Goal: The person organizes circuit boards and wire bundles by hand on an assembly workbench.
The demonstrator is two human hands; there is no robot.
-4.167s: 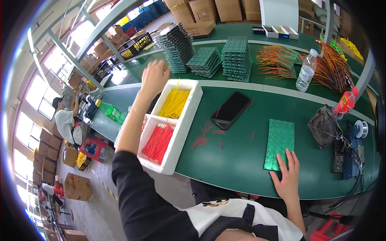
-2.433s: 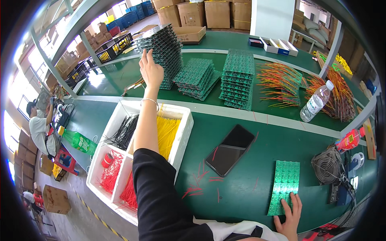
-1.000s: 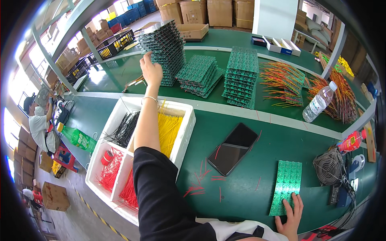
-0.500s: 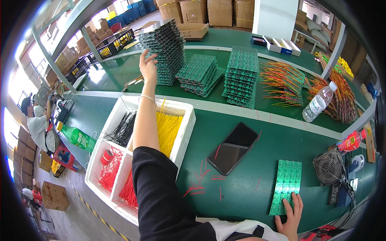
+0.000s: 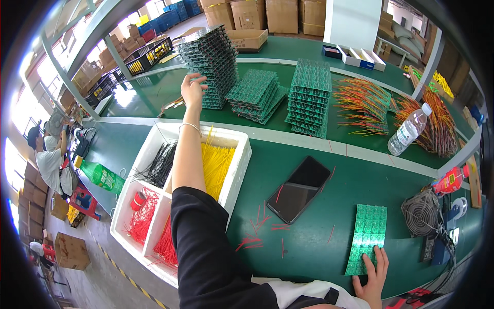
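Observation:
My left hand (image 5: 194,91) reaches over the white divided foam box (image 5: 240,157) to the left side of a tall stack of circuit boards (image 5: 215,69). Its fingers are loosely bent with gaps between them, and nothing shows in them; whether the fingertips touch the stack I cannot tell. Below, the box's compartments hold black wires (image 5: 158,165), yellow wires (image 5: 218,167) and red wires (image 5: 143,221). At the lower right, my right hand (image 5: 371,275) rests with spread fingers on the near end of a green circuit board panel (image 5: 368,232) lying on the table.
A black phone (image 5: 299,189) and loose red wires (image 5: 250,241) lie mid-table. Behind stand lower board stacks (image 5: 310,98), wired boards (image 5: 363,105) and a clear bottle (image 5: 409,130). A small fan (image 5: 421,213) is at right, a green bottle (image 5: 100,176) at left. A person (image 5: 49,157) works far left.
My left hand has lowered slightly and moved a little right, its fingers bending in from a wider spread. My right hand and the panel have stayed put.

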